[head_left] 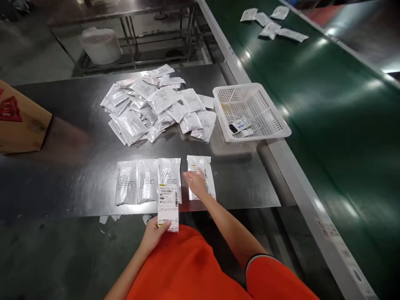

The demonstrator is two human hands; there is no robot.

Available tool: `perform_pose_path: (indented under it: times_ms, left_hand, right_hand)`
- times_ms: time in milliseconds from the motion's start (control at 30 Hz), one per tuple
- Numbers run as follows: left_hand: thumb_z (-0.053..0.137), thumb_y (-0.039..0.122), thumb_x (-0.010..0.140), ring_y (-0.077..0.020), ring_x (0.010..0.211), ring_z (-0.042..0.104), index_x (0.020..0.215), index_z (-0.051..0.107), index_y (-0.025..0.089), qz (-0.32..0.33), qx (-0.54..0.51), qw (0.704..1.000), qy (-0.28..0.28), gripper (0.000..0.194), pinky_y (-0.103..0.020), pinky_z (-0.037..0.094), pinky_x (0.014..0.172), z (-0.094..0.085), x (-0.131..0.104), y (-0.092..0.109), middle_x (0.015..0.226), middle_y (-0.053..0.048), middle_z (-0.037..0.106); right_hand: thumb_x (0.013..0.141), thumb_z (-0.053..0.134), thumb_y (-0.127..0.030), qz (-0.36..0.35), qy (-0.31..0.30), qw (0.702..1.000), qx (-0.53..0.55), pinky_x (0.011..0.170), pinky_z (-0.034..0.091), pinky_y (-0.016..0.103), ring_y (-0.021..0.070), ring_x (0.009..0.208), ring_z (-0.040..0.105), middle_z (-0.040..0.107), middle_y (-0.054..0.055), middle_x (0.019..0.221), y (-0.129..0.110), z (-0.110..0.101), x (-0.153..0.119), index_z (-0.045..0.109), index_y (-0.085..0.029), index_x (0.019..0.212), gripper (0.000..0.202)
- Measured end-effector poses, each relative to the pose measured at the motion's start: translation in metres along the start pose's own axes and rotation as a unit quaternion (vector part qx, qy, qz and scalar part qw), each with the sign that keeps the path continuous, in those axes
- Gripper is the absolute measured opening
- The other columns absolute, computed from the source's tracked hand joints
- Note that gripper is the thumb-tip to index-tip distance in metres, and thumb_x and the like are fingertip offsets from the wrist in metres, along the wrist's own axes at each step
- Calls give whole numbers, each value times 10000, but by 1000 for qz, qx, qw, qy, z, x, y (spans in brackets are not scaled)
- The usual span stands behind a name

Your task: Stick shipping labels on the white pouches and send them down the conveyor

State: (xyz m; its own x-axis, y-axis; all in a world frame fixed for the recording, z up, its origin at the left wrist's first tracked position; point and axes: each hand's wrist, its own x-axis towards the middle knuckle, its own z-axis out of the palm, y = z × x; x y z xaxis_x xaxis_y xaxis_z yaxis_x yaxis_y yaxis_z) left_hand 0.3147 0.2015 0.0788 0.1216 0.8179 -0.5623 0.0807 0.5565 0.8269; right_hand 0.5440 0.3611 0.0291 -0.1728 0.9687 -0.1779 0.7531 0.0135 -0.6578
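My left hand (158, 231) grips the lower end of printed shipping labels (168, 204) between thumb and fingers, in front of the table edge. The top label overlaps the lower part of a white mailing pouch (169, 168). Left of that pouch, two more white pouches, a middle one (148, 181) and an outer one (126, 182), lie side by side with printed text facing up. My right hand (196, 183) rests over a separate pouch (210, 177) bearing a shipping label, its fingers stretched out and thumb apart. Part of that label is hidden beneath the hand.
A heap of white pouches (162, 100) covers the table's (78, 175) far middle. Beside it stands a white perforated basket (271, 125) with small items inside. A green conveyor (328, 104) carrying several pouches (269, 30) runs along the right. A cardboard box (25, 129) sits left.
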Motion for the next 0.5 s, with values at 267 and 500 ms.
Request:
perform_pose_path:
  times_ms: [267, 500]
  left_hand:
    - [709, 495, 716, -279, 816, 709, 881, 748, 144, 1, -25, 998, -56, 390, -411, 553, 825, -15, 9, -13, 910, -130, 777]
    - [779, 476, 631, -206, 755, 658, 873, 684, 147, 6, -155, 985, 70, 419, -320, 523, 749, -1, 66, 22, 781, -47, 722]
  right_hand:
    - [725, 657, -421, 86, 41, 924, 370, 664, 520, 312, 191, 708, 643, 708, 30, 803, -94, 46, -53, 678, -191, 835, 256]
    - [751, 629, -428, 64, 67, 961, 261, 590, 470, 294, 167, 586, 582, 685, 8, 667, -84, 45, -54, 730, -199, 791, 253]
